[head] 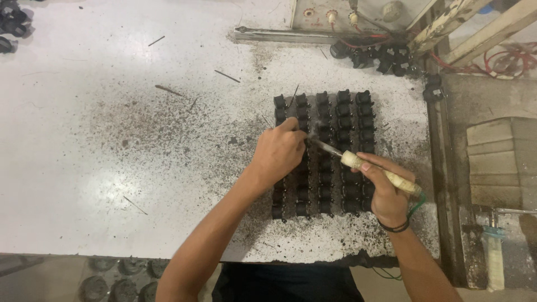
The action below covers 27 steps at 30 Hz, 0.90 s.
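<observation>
Several rows of small black plastic parts [342,120] stand in a tight block on a stained white table [112,128]. My right hand [386,193] grips a soldering iron [366,166] by its pale taped handle; the metal tip points left at a part in the block, with a wisp of smoke above it. My left hand [278,154] rests on the block's left side, its fingers pinched on a thin wire [293,96] that sticks up between the parts. A black band sits on my right wrist.
Loose black parts [386,59] are piled at the back right beside a metal box [347,14] with red wires. Thin wire offcuts [226,75] lie scattered on the table. More black parts [12,25] sit at the far left. Wooden framing [475,28] stands right.
</observation>
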Tool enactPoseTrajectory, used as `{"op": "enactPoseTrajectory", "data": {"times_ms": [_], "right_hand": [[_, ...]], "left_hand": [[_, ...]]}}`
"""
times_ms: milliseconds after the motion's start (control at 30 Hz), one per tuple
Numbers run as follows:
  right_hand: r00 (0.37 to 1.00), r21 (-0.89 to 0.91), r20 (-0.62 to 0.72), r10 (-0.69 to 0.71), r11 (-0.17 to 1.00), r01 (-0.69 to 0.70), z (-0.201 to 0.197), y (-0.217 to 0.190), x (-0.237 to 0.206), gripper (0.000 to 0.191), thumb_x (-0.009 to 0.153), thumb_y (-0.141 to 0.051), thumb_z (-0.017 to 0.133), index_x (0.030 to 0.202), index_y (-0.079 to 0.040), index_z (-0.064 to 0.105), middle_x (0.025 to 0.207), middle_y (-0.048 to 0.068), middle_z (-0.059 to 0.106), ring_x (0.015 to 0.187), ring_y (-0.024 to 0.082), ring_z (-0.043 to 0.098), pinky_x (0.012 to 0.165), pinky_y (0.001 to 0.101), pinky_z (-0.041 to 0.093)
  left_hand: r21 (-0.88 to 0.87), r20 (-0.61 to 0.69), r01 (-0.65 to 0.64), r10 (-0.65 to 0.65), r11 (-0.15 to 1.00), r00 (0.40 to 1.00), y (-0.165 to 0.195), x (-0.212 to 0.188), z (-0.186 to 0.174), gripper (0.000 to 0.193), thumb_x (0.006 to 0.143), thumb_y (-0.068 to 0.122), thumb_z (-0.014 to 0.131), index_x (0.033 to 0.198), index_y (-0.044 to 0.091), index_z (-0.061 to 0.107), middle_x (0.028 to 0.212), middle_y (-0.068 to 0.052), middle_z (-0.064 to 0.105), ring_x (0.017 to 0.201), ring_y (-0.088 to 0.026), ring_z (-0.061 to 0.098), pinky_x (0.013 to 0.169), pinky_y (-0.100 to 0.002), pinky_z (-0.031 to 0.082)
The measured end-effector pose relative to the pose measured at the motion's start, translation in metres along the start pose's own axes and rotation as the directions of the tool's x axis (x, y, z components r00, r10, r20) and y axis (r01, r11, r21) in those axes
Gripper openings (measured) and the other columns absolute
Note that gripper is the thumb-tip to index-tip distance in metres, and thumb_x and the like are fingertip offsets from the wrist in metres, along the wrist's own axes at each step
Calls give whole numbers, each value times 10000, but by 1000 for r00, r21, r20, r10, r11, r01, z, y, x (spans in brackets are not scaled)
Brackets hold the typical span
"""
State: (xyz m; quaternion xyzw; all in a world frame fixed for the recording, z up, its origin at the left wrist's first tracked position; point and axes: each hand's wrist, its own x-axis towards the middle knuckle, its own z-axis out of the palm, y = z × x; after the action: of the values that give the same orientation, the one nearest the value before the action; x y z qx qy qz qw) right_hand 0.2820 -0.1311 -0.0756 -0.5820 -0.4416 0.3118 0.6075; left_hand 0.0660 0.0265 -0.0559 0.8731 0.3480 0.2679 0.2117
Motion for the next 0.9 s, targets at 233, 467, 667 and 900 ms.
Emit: {"op": "enactPoseTrajectory", "data": {"times_ms": [233,467,667,900], "right_hand": [[1000,68,-7,-20,997,21,1,1,1,217,982,-20,636,1160,71,721,1095,199,757,950,241,752,892,319,617],[1000,49,12,-7,999,7,-2,-6,5,205,992,-7,631,1158,64,728,1103,199,754,947,244,750,893,334,626],[997,81,-14,-73,994,74,-7,-8,-18,212,990,-9,644,1177,58,720,1111,189,753,971,240,747,894,319,621],[1000,28,-29,-11,1000,12,-1,-5,-26,216,986,-9,645,1170,75,722,1088,200,754,947,237,738,870,314,604]], "left_hand": [[-11,-13,7,-7,1000,1000,-7,0,3,134,878,78,671,916,59,798,870,-84,690,610,-271,680,544,-407,552],[38,-29,-32,33,999,999,-1,7,-5,115,852,61,675,919,46,767,871,-105,678,653,-305,686,573,-419,560],[-88,-120,-9,-1,996,993,11,-18,-23,156,842,37,673,977,14,749,938,-125,661,663,-310,698,584,-416,576],[-37,-47,21,-22,999,999,14,-29,-7,132,866,91,692,955,79,788,924,-101,690,650,-346,690,575,-457,564]]}}
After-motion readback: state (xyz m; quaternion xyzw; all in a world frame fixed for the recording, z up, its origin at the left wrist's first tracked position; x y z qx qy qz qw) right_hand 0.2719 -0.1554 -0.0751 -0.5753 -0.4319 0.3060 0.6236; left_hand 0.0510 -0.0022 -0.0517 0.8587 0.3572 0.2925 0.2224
